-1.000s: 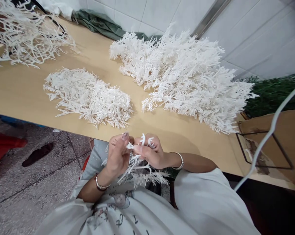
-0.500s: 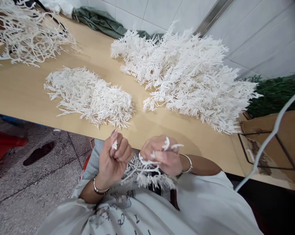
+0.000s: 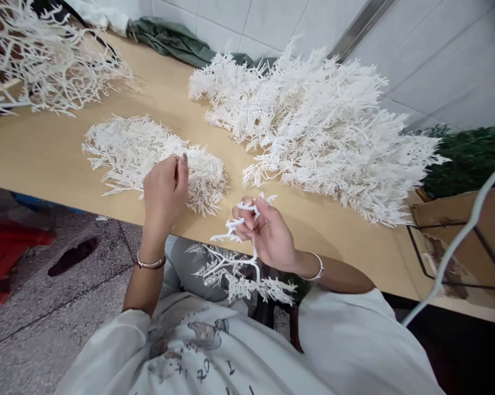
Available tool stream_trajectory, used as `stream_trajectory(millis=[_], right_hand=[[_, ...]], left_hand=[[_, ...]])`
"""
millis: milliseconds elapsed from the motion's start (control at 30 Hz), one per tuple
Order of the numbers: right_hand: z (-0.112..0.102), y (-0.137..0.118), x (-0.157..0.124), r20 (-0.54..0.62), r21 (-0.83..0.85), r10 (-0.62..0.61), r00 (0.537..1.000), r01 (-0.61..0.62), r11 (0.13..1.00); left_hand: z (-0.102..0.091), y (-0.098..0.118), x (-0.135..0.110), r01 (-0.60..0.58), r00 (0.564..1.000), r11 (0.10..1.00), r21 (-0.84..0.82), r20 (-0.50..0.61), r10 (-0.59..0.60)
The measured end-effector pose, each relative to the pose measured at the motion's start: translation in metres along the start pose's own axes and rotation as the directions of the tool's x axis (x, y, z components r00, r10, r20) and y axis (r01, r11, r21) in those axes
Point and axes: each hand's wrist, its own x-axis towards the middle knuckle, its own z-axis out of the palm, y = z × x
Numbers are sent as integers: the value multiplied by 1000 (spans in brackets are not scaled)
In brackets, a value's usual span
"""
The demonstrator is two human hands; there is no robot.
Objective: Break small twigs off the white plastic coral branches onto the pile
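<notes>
At the table's near edge, left hand (image 3: 164, 189) pinches a sprig at the small pile (image 3: 148, 159); right hand (image 3: 267, 233) grips a branch (image 3: 239, 269), partly stripped. At two o'clock, the big heap (image 3: 321, 126) looks untouched, so plenty left.

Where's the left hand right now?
In the head view, the left hand is left of centre, reaching over the table edge with fingertips on the small pile of white sprigs, apart from the right hand.

Bright, even light from overhead; soft shadows lie on the table (image 3: 45, 159). Focus is sharp, and wide-angle distortion bends the edges.
</notes>
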Motion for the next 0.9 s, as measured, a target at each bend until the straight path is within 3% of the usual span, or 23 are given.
stream_trajectory(millis=[100, 200, 333, 433, 600, 767, 900], right_hand=[[1, -7, 3, -47, 22, 30, 998, -29, 999], [1, -12, 4, -70, 6, 30, 997, -30, 1000], [-1, -21, 8, -123, -48, 3, 992, -9, 999], [-4, -37, 9, -154, -80, -19, 988, 6, 997], [-3, -80, -1, -256, -62, -198, 946, 188, 980], [1, -110, -20, -255, -77, -299, 920, 289, 954], [5, -121, -34, -321, -7, -295, 900, 309, 951]], left_hand=[[4, -13, 12, -14, 1000, 979, 204, -12, 17], [7, -20, 15, -16, 1000, 962, 271, 8, 15], [9, -23, 17, 13, 1000, 963, 269, 17, -19], [11, -28, 19, 12, 999, 973, 232, -35, -4], [17, -36, 19, 13, 986, 997, 79, -168, 1], [12, -24, 17, -4, 939, 998, -64, -345, -19], [0, -10, -1, -136, 821, 970, -201, -570, -3]])
